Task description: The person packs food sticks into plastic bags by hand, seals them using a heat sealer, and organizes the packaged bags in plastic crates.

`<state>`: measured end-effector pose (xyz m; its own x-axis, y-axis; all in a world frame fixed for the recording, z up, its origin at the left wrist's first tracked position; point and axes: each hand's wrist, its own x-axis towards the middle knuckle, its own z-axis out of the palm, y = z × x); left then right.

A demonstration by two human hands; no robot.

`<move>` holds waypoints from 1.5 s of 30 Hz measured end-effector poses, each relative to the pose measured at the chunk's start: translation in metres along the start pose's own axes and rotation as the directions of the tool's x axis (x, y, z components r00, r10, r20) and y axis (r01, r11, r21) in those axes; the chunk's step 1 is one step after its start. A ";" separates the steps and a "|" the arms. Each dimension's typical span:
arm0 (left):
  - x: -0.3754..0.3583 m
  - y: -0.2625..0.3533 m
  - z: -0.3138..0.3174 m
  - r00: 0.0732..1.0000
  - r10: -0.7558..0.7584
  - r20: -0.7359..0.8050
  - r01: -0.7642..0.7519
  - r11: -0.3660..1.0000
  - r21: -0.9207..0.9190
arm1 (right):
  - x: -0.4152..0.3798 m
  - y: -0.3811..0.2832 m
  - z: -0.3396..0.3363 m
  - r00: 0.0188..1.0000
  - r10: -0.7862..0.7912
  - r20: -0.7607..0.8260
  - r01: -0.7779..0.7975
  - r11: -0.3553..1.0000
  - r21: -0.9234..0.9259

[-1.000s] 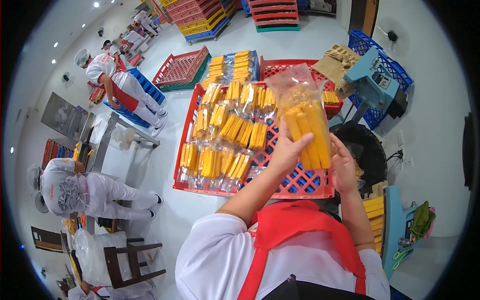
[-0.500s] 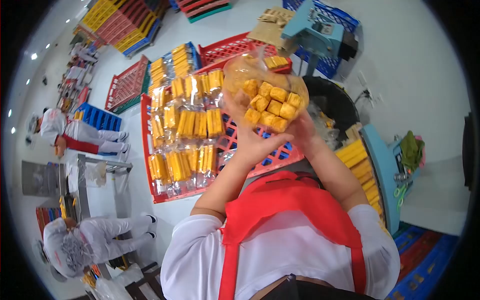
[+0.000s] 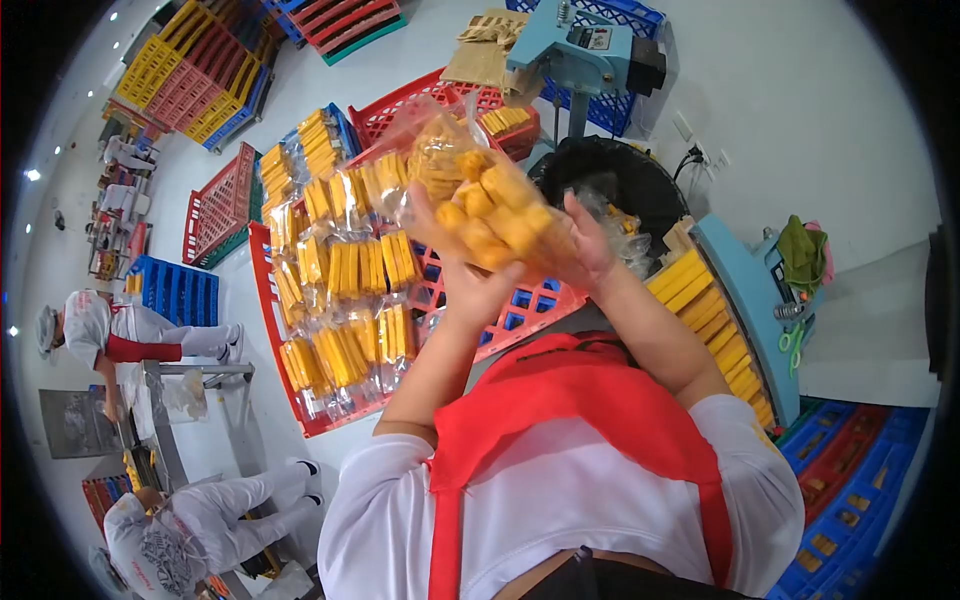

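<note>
A clear plastic bag of golden, blocky food pieces (image 3: 495, 212) is held up in front of me, blurred by motion. My left hand (image 3: 468, 285) grips its left and lower side, thumb along the bottom edge. On the other side my right hand (image 3: 588, 245) clasps the bag's right end, with some fingers hidden behind it. Beneath and to the left, a red crate (image 3: 268, 300) holds rows of clear packs of yellow sticks (image 3: 345, 355). Part of its lattice floor shows below my left hand.
A black-lined bin (image 3: 655, 190) stands beyond my right hand. Near it are a blue machine (image 3: 570, 55) and a tray of yellow sticks (image 3: 715, 320) beside a light-blue machine (image 3: 750, 300). Green scissors (image 3: 790, 347) hang there. Two co-workers (image 3: 140, 330) stand at left, near stacked crates (image 3: 190, 80).
Both hands have moved slightly left and turned the bag, so the pieces show more of their length instead of square ends. My view has shifted a little to the right.
</note>
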<state>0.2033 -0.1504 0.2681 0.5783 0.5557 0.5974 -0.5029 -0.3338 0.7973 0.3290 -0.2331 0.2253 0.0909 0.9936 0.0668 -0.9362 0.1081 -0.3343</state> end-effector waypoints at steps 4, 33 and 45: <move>0.010 -0.014 -0.005 0.953 -0.301 -0.037 0.225 0.785 -0.578 | -0.006 0.005 0.012 0.994 0.011 0.113 0.007 0.988 -0.156; 0.001 -0.018 0.007 0.858 -0.514 -0.007 0.437 0.737 -0.516 | 0.041 -0.028 0.038 0.934 -0.265 0.241 0.329 0.369 -0.869; 0.002 -0.041 0.007 0.442 -0.676 0.589 0.544 -0.320 -0.775 | 0.060 -0.056 0.015 0.900 0.069 -0.430 -0.433 0.238 -0.869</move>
<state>0.2295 -0.1415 0.2370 0.9743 0.0226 -0.2243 -0.0225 0.9997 0.0030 0.3816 -0.1803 0.2616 0.1627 0.9159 -0.3669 0.0323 -0.3766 -0.9258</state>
